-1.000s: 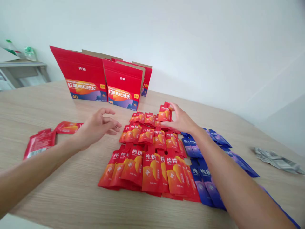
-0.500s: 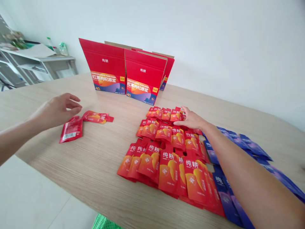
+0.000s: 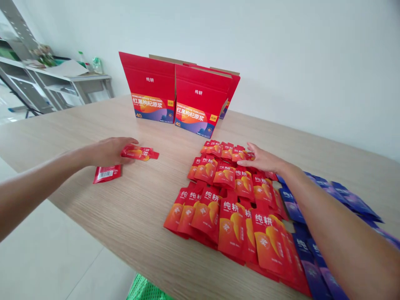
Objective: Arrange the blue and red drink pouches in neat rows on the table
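Observation:
My left hand (image 3: 114,151) is closed around the near end of a red pouch (image 3: 142,153) lying on its side on the table. A second red pouch (image 3: 107,173), barcode side up, lies just below that hand. At the right, my right hand (image 3: 262,159) rests at the end of the back row of red pouches (image 3: 227,151), thumb and fingers apart, with pouches showing between them. Nearer to me are a middle row (image 3: 224,174) and a front row (image 3: 233,227) of overlapping red pouches. Dark blue pouches (image 3: 292,204) lie under and beside my right forearm.
Red cartons (image 3: 153,91) with raised flaps stand at the back of the wooden table (image 3: 134,208), near the white wall. A grey desk (image 3: 90,79) with papers and bottles is at the far left. Something green and meshed (image 3: 146,289) shows below the front edge.
My left hand has moved onto the end of the sideways red pouch and closed on it. My right hand stays by the back row. The camera view has shifted slightly left.

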Tool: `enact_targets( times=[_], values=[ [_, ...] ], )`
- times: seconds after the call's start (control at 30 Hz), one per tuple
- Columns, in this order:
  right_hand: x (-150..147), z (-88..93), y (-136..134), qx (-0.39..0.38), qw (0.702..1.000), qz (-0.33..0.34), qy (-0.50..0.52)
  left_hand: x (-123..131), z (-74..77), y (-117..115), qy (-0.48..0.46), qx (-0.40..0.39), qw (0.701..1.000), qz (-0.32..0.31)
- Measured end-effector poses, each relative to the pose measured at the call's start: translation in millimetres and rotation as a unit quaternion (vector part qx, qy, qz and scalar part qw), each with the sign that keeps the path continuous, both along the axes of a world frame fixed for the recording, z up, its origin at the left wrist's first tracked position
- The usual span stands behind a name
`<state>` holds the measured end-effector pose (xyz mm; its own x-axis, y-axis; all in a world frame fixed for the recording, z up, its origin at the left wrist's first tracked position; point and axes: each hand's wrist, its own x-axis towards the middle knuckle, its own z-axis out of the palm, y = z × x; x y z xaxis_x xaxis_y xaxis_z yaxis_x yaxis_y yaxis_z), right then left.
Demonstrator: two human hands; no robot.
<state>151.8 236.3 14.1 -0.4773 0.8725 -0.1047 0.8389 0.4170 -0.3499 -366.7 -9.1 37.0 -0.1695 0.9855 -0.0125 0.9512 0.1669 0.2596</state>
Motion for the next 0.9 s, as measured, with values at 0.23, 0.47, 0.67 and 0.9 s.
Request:
enact_targets(
  times=[0.23, 0.47, 0.67, 0.9],
  values=[
    [13.9, 26.0, -24.9, 0.088, 0.996, -0.009, 0.006, -4.0, 3.4, 40.1, -0.064, -0.046, 0.996, -0.032],
    [31.8, 44.9, -49.7, 0.152, 0.987, 0.004, 0.055, 0.9, 16.9, 50.5, -0.125, -0.013, 0.991, 0.041],
    [10.4, 67.2, -84.0, 0.167, 0.968, 0.062, 0.179, 81.1, 33.0, 42.8, -0.386, 0.096, 0.916, 0.058],
    [-57.0, 91.2, -141.6, 0.168, 0.946, 0.188, 0.206, 232.4, 55.7, 45.7, -0.606, 0.178, 0.775, -0.020]
  ],
)
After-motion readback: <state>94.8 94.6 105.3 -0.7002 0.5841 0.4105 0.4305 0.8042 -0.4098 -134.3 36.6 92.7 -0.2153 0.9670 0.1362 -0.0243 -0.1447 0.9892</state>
